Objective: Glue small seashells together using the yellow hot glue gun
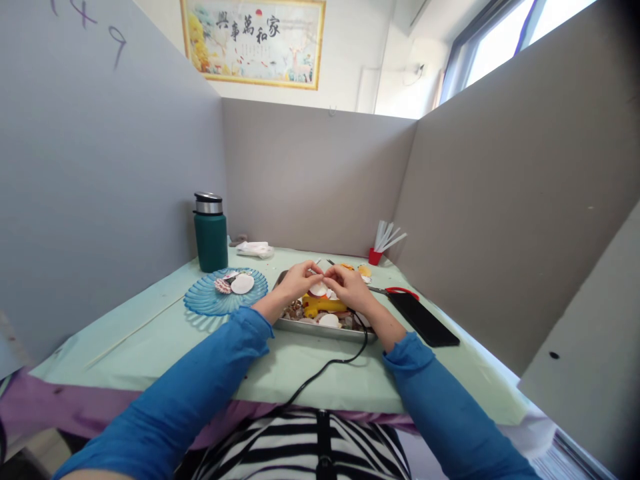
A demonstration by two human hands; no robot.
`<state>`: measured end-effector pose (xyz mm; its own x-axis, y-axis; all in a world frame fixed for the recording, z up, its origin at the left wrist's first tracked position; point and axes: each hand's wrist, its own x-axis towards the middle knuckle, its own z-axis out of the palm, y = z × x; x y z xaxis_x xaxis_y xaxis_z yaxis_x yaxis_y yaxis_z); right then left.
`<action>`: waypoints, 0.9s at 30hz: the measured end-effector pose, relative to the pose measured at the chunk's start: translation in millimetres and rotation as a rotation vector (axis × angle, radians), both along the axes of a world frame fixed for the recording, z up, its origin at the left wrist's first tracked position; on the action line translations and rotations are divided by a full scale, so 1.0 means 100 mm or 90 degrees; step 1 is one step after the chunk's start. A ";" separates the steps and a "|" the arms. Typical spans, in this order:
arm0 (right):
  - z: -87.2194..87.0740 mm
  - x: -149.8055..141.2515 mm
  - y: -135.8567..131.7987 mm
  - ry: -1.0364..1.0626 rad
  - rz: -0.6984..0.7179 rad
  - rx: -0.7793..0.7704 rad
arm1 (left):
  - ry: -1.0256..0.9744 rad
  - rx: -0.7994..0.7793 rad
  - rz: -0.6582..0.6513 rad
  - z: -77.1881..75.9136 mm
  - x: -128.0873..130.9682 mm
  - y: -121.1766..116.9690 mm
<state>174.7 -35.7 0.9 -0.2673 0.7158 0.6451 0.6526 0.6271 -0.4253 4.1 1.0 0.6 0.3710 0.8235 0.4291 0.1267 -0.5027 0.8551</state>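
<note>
My left hand (299, 280) and my right hand (349, 285) meet fingertip to fingertip above a metal tray (320, 329). Both are closed in a pinch, and whatever sits between the fingertips is too small to name. Right under them shows a white shell (319, 289); whether it is held or rests in the tray I cannot tell. A yellow glue gun (323, 305) lies across the tray among shells, its black cord (333, 362) running over the front edge toward me. Another white shell (330, 321) lies near the tray's front rim.
At left, a blue glass plate (197, 297) bears several shells, with a green bottle (211, 240) behind it. Red-handled scissors (404, 291) and a black phone (423, 319) lie at right. A red cup (375, 256) holds white glue sticks (385, 235). Grey partitions (320, 173) enclose the table.
</note>
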 end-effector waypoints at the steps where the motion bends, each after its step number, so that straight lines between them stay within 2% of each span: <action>1: 0.00 0.00 0.00 0.001 -0.001 0.000 | -0.002 -0.001 -0.002 0.00 0.00 0.00; 18: 0.02 -0.01 -0.03 0.001 -0.015 0.010 | -0.028 -0.059 -0.031 0.03 0.02 -0.04; 27: 0.02 -0.01 -0.04 0.009 -0.012 0.014 | -0.017 -0.029 -0.055 -0.01 0.00 0.01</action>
<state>173.4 -39.2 3.3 -0.2446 0.7058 0.6649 0.6577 0.6246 -0.4210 4.3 1.7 -0.5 0.4301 0.8082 0.4024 0.0618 -0.4711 0.8799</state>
